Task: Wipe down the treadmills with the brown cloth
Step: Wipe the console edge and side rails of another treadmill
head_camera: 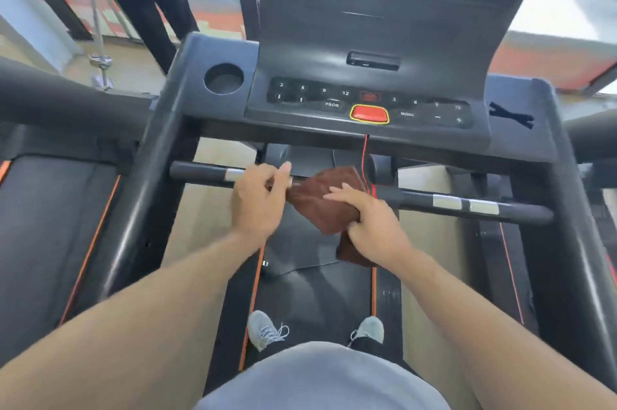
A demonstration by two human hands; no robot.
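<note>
Head view: the red safety cord [366,155] hangs just beside the brown cloth [325,199] — a wide swipe could snag it and pull it loose. The cloth drapes over the handlebar [417,200]; the right hand [374,226] clamps its lower edge, and the left hand [260,200] curls round the bar, pinching the cloth's left end — the treadmill [187,115] console looks untouched.

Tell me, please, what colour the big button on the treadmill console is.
Red, with a yellow rim: the button shows clearly in the head view.
</note>
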